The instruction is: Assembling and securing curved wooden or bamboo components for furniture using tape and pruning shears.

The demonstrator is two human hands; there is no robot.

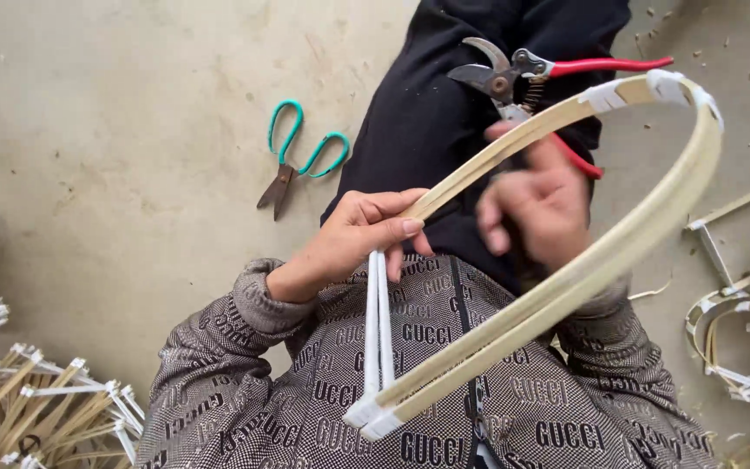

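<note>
Two piles of taped bamboo pieces (54, 399) lie finished on the floor (132, 130). Left hand (349, 239) pinches the bent bamboo strip (618, 247), taped at its corners; right hand (536, 204) grasps red-handled pruning shears (531, 78), so trimming seems unfinished.

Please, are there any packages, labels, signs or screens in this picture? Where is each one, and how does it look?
There are no packages, labels, signs or screens. The only lettering is the repeated dark woven pattern on the person's grey-brown patterned jacket, at the bottom of the view, beneath the bamboo hoop.
</note>
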